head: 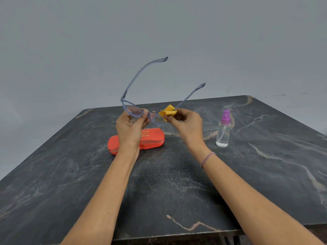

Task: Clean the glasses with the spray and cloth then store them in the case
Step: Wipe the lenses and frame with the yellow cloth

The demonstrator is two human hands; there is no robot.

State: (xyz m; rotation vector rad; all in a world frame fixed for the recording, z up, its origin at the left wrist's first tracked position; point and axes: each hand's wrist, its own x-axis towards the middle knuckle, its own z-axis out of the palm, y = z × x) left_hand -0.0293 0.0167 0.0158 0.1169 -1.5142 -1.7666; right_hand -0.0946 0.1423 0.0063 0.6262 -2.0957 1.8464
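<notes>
Wiping stage: left hand (130, 127) grips translucent blue-framed glasses (139, 110), right hand (184, 123) pinches folded yellow cloth (168, 112) apparently on one lens; closed red case (152, 138) unused.

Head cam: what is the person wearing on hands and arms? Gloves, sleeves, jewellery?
Left hand: no glove, and no ring or watch visible. The arm is bare with no sleeve in view. Right hand: also ungloved and sleeveless, but a thin braided bracelet in pink-purple and white circles the wrist. No other markings show.
</notes>
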